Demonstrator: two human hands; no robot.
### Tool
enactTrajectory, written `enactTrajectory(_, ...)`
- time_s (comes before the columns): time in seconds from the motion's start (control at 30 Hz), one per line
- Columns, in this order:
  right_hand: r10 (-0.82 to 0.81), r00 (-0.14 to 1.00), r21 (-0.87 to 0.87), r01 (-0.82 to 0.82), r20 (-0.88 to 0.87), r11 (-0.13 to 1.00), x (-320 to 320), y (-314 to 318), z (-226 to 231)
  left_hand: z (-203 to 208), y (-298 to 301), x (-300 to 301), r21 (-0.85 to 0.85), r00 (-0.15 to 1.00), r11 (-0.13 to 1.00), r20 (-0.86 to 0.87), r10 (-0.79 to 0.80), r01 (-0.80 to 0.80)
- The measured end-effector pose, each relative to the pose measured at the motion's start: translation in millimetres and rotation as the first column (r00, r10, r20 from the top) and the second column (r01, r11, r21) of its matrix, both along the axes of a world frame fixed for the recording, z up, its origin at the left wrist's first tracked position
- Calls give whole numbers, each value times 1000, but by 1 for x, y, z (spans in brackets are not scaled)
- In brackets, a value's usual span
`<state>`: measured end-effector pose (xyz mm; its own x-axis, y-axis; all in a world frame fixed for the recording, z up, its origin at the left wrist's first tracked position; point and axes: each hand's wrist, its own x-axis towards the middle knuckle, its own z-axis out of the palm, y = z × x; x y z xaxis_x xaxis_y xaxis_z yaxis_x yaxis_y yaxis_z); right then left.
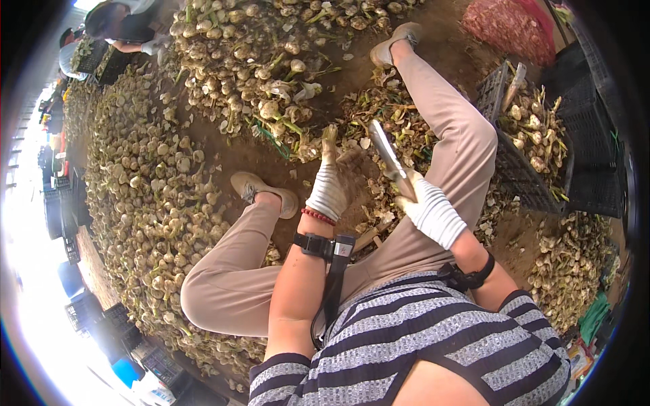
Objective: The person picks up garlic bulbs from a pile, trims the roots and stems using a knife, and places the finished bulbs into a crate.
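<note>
A garlic bulb (330, 143) is clamped by its stalk in the gloved left hand (328, 191), held above the dirt between the seated person's legs. The gloved right hand (426, 206), fingers closed on a knife (388, 155), holds the blade just right of the bulb. Trimmed bulbs part-fill the black crate (521, 177) further right; a far larger untrimmed heap (149, 196) lies left of the bulb, with cuttings (386, 111) littered behind it.

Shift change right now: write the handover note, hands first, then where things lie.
Left hand: gloved, shut on a garlic stalk, held over the ground between the legs.
Right hand: gloved, shut on a knife, blade pointing up and away.
Trimmed garlic lies in the black crate at right.
Cut scraps lie between the legs.
Left: a big garlic heap at left and ahead.
</note>
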<state>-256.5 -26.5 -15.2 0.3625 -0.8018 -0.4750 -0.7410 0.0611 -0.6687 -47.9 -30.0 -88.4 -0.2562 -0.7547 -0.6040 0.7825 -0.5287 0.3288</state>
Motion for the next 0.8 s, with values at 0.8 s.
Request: enactTrajectory(0.8, -259, 939, 474, 126, 227, 872, 32, -68, -68, -70, -117, 179, 97, 54, 990, 993, -103, 107)
